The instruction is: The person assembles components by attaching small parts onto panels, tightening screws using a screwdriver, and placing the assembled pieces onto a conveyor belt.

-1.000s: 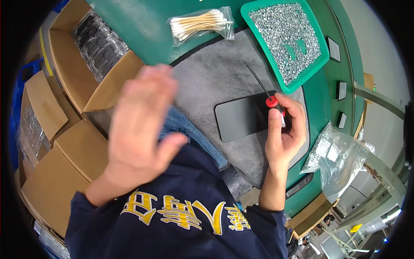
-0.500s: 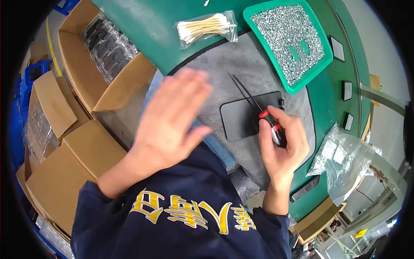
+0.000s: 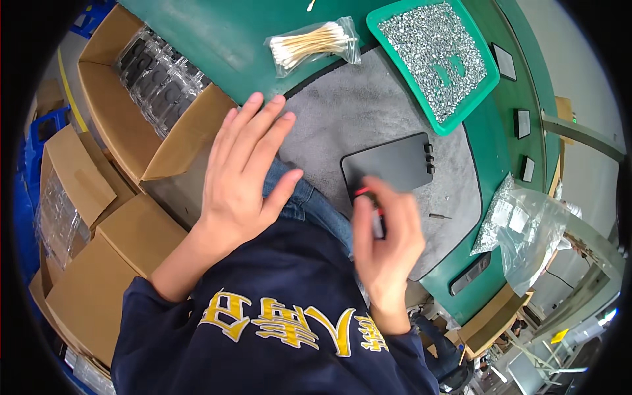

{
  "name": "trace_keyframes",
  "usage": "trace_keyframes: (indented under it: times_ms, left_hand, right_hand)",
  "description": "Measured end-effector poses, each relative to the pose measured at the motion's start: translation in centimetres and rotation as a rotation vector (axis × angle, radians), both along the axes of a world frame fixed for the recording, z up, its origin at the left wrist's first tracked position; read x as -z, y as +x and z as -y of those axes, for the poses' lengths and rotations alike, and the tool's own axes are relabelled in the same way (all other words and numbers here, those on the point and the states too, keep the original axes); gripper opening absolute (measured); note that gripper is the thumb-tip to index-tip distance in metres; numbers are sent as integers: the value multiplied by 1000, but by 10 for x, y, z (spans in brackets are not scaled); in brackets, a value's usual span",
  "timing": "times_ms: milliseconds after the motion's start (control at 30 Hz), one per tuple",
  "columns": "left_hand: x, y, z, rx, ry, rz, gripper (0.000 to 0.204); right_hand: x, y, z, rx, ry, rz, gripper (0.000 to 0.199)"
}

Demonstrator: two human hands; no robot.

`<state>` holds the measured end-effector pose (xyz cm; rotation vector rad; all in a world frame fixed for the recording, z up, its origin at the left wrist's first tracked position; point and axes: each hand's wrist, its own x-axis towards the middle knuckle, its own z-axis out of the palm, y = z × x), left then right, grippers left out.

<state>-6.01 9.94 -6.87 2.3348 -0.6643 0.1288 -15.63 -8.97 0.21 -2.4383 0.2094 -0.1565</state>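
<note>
My right hand (image 3: 392, 247) is closed around the red-and-black handle of a screwdriver (image 3: 380, 227); its shaft is lost in blur. It hovers at the near-left part of a flat dark rectangular plate (image 3: 398, 161) with small black knobs along its right edge. That plate lies on a grey cloth mat (image 3: 329, 112). To the left, my left hand (image 3: 240, 174) is raised over the mat's left edge and my leg, fingers apart and holding nothing. A small thin pointed metal piece (image 3: 440, 216) rests on the mat, right of my right hand.
A green tray (image 3: 444, 128) of small metal parts stands at the far right, beside a bag of cotton swabs (image 3: 313, 45). Open cardboard boxes (image 3: 191, 135) with clear-wrapped dark parts line the left. A clear bag of metal parts (image 3: 497, 214) and a dark phone-like object (image 3: 470, 274) lie right.
My right hand has moved left and a little nearer to me with the screwdriver, uncovering the small pointed piece on the mat. My left hand has shifted slightly left, its fingers now spread.
</note>
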Motion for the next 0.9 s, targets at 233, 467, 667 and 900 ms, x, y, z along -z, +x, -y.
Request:
trace_keyframes:
  times_ms: [233, 467, 667, 900]
  left_hand:
    - [4, -1, -2, 3, -84, -10, 59]
    - [10, -1, -7, -8, -97, 3, 55]
    - [14, 3, -11, -17, -152, 40, 51]
    - [12, 3, -14, -32, -220, 47, 48]
  right_hand:
    - [14, 3, 1, 175, -124, 33, 35]
    - [7, -7, -6, 46, -6, 20, 32]
    - [11, -5, -10, 34, -10, -88, 32]
    - [6, 8, -18, 59, 63, 26, 21]
